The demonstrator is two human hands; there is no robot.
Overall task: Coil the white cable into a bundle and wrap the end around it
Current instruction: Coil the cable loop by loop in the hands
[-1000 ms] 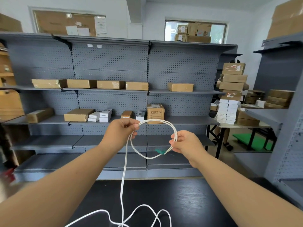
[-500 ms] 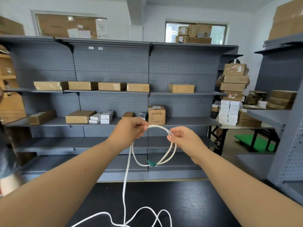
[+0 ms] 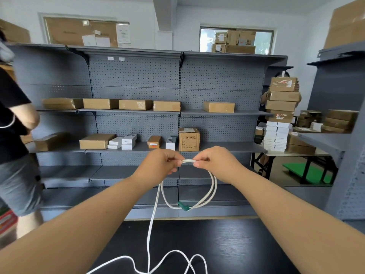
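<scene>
Two hands are pinching white cable (image 3: pixel 211 191) at loop top: left hand (image 3: pixel 158 165) & right hand (image 3: pixel 214 162), fingertips nearly touching. Loop w/ green connector (image 3: pixel 183 206) is hanging above black surface (image 3: pixel 237 244); slack is trailing onto its near edge.
</scene>
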